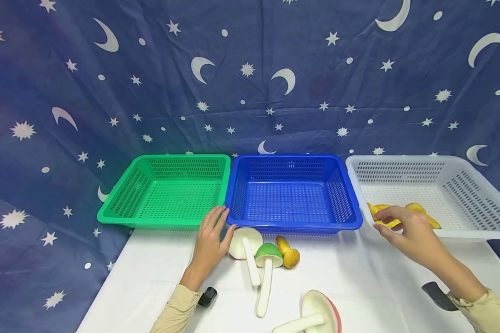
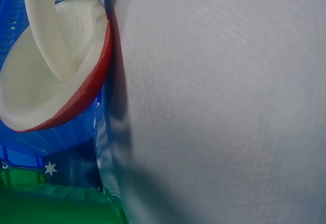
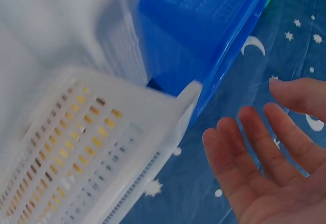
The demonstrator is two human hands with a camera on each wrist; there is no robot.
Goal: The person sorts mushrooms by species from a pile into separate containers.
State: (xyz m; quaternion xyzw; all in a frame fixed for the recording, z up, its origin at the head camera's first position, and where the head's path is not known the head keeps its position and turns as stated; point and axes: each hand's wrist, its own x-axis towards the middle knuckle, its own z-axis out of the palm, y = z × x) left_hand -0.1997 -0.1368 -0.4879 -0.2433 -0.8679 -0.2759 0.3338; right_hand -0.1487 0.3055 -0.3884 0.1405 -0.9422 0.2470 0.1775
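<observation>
Beside the front rim of the green basket (image 1: 158, 223), my left hand (image 1: 210, 238) hovers with loosely spread fingers and holds nothing. Close to its thumb lies a red-capped toy mushroom (image 2: 84, 94), its pale underside and white stem facing up. My right hand (image 1: 414, 236) is over the front rim of the white basket (image 1: 475, 234), its fingers bent loosely. Yellow mushrooms (image 1: 416, 208) lie inside that basket, just below the fingers. In the right wrist view the fingers (image 3: 275, 158) are spread apart from the thumb with nothing between them.
Between the outer baskets stands a blue basket (image 1: 291, 226). In front of it lie a green-capped mushroom (image 1: 269, 249) and a yellow-brown mushroom (image 1: 290, 258). Another red-capped mushroom (image 1: 316, 307) lies near the viewer. A starry blue curtain (image 1: 250, 111) hangs behind.
</observation>
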